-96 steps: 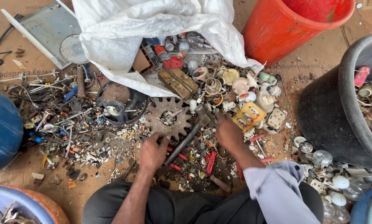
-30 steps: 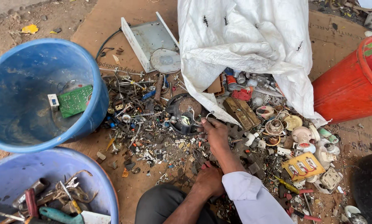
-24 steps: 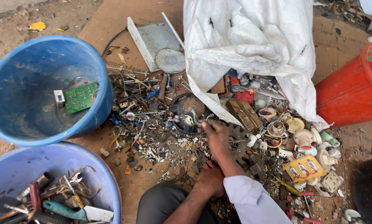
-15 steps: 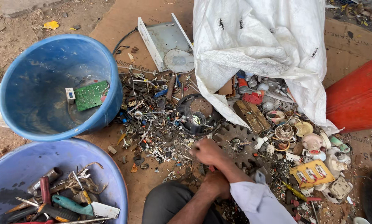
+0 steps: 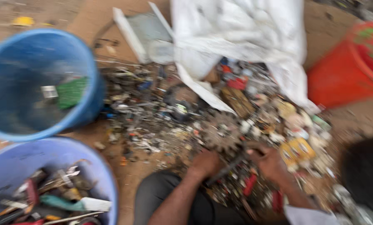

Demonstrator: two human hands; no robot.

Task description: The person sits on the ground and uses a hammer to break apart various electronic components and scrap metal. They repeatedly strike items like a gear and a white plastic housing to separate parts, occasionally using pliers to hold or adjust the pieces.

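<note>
The view is motion-blurred. My left hand [image 5: 205,162] rests, fingers curled, on the near edge of a spread of small metal and plastic scrap [image 5: 161,116]; what it holds is lost in the blur. My right hand [image 5: 269,160] is close beside it, closed around the upper end of a dark metal bar [image 5: 230,166] that slants down toward my left hand. A rusty toothed gear [image 5: 220,135] lies just beyond both hands. My knee in dark trousers [image 5: 161,196] is below them.
A deep blue bucket [image 5: 90,96] holding a green circuit board stands at the left. A pale blue tub [image 5: 99,175] with tools is at the lower left. A white sack [image 5: 244,33], a grey metal tray [image 5: 140,29], a red bucket [image 5: 340,79] and a dark tub [image 5: 365,175] ring the pile.
My right hand has drawn back from the middle of the pile to the near side by the gear and now grips the dark bar. My left hand has come up beside it.
</note>
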